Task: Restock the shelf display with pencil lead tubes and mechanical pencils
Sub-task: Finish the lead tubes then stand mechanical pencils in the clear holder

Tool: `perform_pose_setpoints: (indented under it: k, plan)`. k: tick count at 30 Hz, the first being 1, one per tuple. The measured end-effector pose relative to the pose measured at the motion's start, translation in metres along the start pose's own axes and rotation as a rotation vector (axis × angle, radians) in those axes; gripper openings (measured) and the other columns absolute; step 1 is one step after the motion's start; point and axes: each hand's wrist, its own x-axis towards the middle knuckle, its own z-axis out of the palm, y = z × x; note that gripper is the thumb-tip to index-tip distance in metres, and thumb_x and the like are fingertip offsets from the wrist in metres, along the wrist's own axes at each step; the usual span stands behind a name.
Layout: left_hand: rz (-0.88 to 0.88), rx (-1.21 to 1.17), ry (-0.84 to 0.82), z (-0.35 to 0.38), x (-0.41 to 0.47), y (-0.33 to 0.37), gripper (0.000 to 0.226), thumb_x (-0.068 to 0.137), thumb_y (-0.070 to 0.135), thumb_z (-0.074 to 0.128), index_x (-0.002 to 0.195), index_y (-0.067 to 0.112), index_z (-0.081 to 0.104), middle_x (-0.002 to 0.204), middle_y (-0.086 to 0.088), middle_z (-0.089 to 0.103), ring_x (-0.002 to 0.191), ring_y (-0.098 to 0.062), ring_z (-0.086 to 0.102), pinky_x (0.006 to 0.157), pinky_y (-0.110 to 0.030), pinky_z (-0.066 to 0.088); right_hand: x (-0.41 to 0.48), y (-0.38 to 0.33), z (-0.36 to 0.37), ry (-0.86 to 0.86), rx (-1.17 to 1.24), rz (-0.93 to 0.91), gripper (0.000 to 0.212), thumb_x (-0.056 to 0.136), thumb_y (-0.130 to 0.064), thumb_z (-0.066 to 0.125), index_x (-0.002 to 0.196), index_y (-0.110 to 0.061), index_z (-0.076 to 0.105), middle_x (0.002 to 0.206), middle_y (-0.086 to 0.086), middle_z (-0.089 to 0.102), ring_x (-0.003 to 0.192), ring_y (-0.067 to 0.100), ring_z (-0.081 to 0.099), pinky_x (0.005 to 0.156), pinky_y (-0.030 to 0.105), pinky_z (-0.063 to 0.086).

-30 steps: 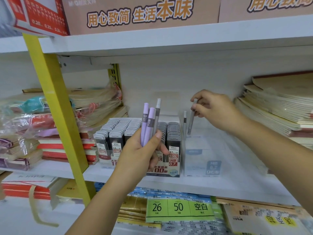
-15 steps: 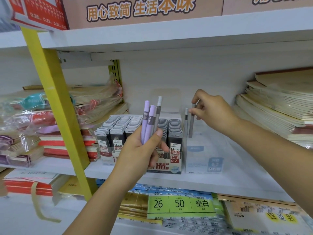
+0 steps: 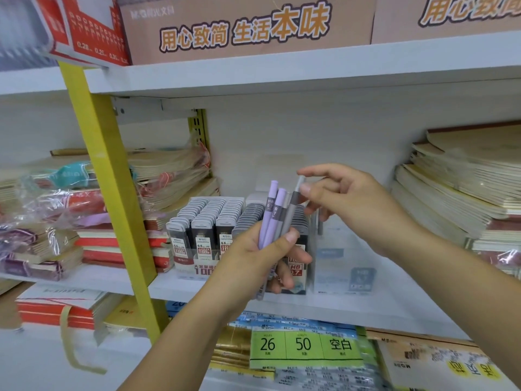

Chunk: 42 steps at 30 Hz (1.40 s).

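Note:
My left hand (image 3: 253, 255) grips a bundle of mechanical pencils upright in front of the shelf: two purple pencils (image 3: 270, 215) and a grey pencil (image 3: 293, 206). My right hand (image 3: 352, 201) pinches the top of that grey pencil between thumb and forefinger. Behind the hands, rows of dark pencil lead tubes (image 3: 208, 221) fill a clear display box on the white shelf (image 3: 366, 309). A clear pencil holder (image 3: 344, 258) stands to the right of the lead box; a grey pencil (image 3: 320, 225) stands in it, partly hidden by my right hand.
A yellow upright post (image 3: 112, 193) stands at the left. Wrapped notebook stacks (image 3: 56, 215) lie left of the lead box, and beige notebook stacks (image 3: 465, 187) at the right. The shelf above (image 3: 282, 69) carries cardboard boxes. Green price labels (image 3: 304, 345) sit below.
My right hand left the pencil standing in the clear holder and moved left to the bundle, where it now pinches the grey pencil's top. The left hand stayed in place.

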Motion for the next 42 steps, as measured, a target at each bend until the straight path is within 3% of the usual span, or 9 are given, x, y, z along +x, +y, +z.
perform_pose_setpoints:
  k: [4, 7, 11, 14, 18, 23, 32, 36, 42]
  plan:
    - [0.013, 0.007, -0.009, 0.002, 0.000, -0.001, 0.039, 0.081, 0.044, 0.066, 0.113, 0.022, 0.062, 0.088, -0.008, 0.077, 0.048, -0.014, 0.058, 0.043, -0.023, 0.044, -0.001, -0.004, 0.002, 0.050, 0.085, -0.005, 0.014, 0.089, -0.011, 0.066, 0.101, -0.019, 0.066, 0.080, 0.003, 0.075, 0.069, 0.016, 0.070, 0.056, 0.023, 0.053]
    - [0.040, 0.010, 0.005, -0.003, 0.001, -0.001, 0.030, 0.083, 0.044, 0.065, 0.106, 0.025, 0.065, 0.089, -0.010, 0.076, 0.049, -0.014, 0.057, 0.042, -0.024, 0.044, 0.007, -0.007, -0.011, 0.247, 0.196, -0.084, 0.011, 0.093, -0.005, 0.059, 0.096, -0.016, 0.060, 0.073, 0.002, 0.072, 0.060, 0.018, 0.069, 0.049, 0.022, 0.052]
    - [0.060, 0.069, 0.059, -0.010, 0.001, -0.002, 0.027, 0.079, 0.055, 0.063, 0.094, 0.033, 0.067, 0.077, -0.002, 0.072, 0.042, -0.010, 0.047, 0.039, -0.023, 0.036, 0.018, -0.002, -0.041, 0.436, 0.015, -0.232, 0.013, 0.094, -0.013, 0.055, 0.097, -0.025, 0.056, 0.072, -0.004, 0.069, 0.061, 0.014, 0.068, 0.048, 0.021, 0.051]
    - [0.069, 0.054, 0.087, -0.013, 0.001, -0.002, 0.031, 0.081, 0.055, 0.059, 0.096, 0.029, 0.064, 0.070, 0.001, 0.067, 0.040, -0.009, 0.039, 0.039, -0.022, 0.031, 0.024, 0.015, -0.050, 0.371, -0.308, -0.254, 0.022, 0.092, -0.014, 0.058, 0.094, -0.036, 0.053, 0.077, -0.003, 0.066, 0.065, 0.012, 0.068, 0.055, 0.026, 0.055]
    - [0.063, 0.029, 0.127, -0.013, 0.001, -0.001, 0.019, 0.096, 0.042, 0.057, 0.097, 0.026, 0.065, 0.068, 0.000, 0.065, 0.038, -0.008, 0.037, 0.037, -0.020, 0.029, 0.029, 0.041, -0.048, 0.208, -0.550, -0.165, 0.019, 0.092, -0.015, 0.063, 0.097, -0.030, 0.053, 0.084, -0.002, 0.064, 0.067, 0.006, 0.069, 0.073, 0.043, 0.059]
    - [0.070, 0.000, 0.155, -0.012, 0.002, 0.001, 0.017, 0.101, 0.027, 0.053, 0.093, 0.023, 0.068, 0.067, -0.005, 0.066, 0.036, -0.010, 0.035, 0.035, -0.020, 0.028, 0.030, 0.057, -0.042, 0.140, -0.621, -0.159, 0.017, 0.092, -0.017, 0.064, 0.095, -0.029, 0.052, 0.085, -0.008, 0.066, 0.070, 0.001, 0.069, 0.074, 0.043, 0.059]
    - [0.098, 0.024, 0.144, -0.013, 0.002, 0.001, 0.015, 0.096, 0.036, 0.059, 0.090, 0.025, 0.068, 0.069, -0.005, 0.067, 0.037, -0.010, 0.038, 0.035, -0.020, 0.031, 0.036, 0.054, -0.038, 0.165, -0.782, -0.162, 0.024, 0.087, -0.027, 0.071, 0.096, -0.021, 0.050, 0.073, -0.007, 0.065, 0.069, 0.013, 0.065, 0.071, 0.038, 0.052]
    - [0.101, 0.031, 0.132, -0.012, 0.000, 0.001, 0.032, 0.078, 0.052, 0.063, 0.092, 0.023, 0.069, 0.071, -0.004, 0.069, 0.038, -0.011, 0.041, 0.036, -0.019, 0.033, 0.037, 0.053, -0.034, 0.192, -0.882, -0.221, 0.025, 0.085, -0.029, 0.072, 0.091, -0.016, 0.051, 0.074, -0.004, 0.063, 0.072, 0.022, 0.062, 0.068, 0.038, 0.050]
    - [0.073, 0.001, 0.111, -0.012, -0.002, 0.001, 0.038, 0.078, 0.048, 0.064, 0.106, 0.023, 0.070, 0.084, -0.007, 0.076, 0.048, -0.013, 0.055, 0.044, -0.023, 0.046, 0.034, 0.049, -0.031, 0.108, -1.003, -0.134, 0.015, 0.089, -0.028, 0.067, 0.093, -0.015, 0.059, 0.088, -0.001, 0.063, 0.083, 0.019, 0.059, 0.074, 0.031, 0.045]
